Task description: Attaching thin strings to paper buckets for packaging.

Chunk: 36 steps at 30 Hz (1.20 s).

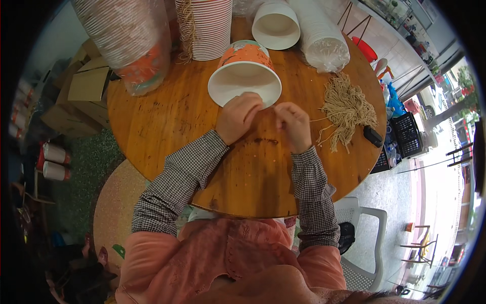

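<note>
A paper bucket, orange outside and white inside, lies on its side on the round wooden table, its mouth toward me. At the lower rim of that mouth is my left hand, fingers curled closed. Just to its right my right hand is raised over the table, fingers bent into a pinch. Whatever the two hands grip is too thin or hidden to make out. A heap of beige string lies right of my right hand, with loose strands trailing toward it.
Tall nested bucket stacks stand at the far side: a plastic-wrapped one, a white-rimmed one hung with string. Behind the bucket are a white tub and wrapped white containers. A small black object sits at the right edge.
</note>
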Available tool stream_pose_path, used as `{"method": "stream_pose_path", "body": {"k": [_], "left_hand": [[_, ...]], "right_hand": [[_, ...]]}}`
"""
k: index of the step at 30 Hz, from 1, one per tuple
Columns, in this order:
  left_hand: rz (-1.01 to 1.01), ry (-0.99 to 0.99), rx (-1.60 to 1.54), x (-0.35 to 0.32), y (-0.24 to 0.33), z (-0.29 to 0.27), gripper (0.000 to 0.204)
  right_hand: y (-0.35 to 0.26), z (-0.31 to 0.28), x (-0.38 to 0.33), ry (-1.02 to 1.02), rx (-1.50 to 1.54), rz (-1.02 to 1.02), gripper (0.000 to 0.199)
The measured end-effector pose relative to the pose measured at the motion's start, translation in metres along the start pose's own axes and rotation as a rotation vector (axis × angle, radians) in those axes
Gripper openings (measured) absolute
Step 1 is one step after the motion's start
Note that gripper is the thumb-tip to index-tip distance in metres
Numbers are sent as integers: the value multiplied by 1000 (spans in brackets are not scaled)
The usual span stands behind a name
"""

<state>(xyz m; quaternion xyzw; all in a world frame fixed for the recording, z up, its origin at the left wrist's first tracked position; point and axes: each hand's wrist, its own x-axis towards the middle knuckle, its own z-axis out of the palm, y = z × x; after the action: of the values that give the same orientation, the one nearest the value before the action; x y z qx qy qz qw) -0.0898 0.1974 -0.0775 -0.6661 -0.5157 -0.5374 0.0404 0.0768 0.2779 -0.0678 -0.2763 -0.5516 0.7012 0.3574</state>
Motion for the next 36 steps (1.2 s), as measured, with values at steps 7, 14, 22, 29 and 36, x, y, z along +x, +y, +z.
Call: {"method": "stream_pose_path", "body": {"k": [7,14,22,29,36], "left_hand": [[-131,-5,-12,0,0,15,44],[-191,-32,58,-13,-13,3,49],[-407,18,-603,-13,-9,-7,33],[-424,-59,-605,-15,-13,-6,36],[-452,-86,-596,-17,-17,-6,37]], "right_hand": [[15,-12,34,172,396,-220,11],[10,49,8,-67,459,-154,9],[2,52,-5,-8,285,-263,9],[2,41,-3,-9,211,-277,10],[2,38,-2,-7,220,-284,11]]}}
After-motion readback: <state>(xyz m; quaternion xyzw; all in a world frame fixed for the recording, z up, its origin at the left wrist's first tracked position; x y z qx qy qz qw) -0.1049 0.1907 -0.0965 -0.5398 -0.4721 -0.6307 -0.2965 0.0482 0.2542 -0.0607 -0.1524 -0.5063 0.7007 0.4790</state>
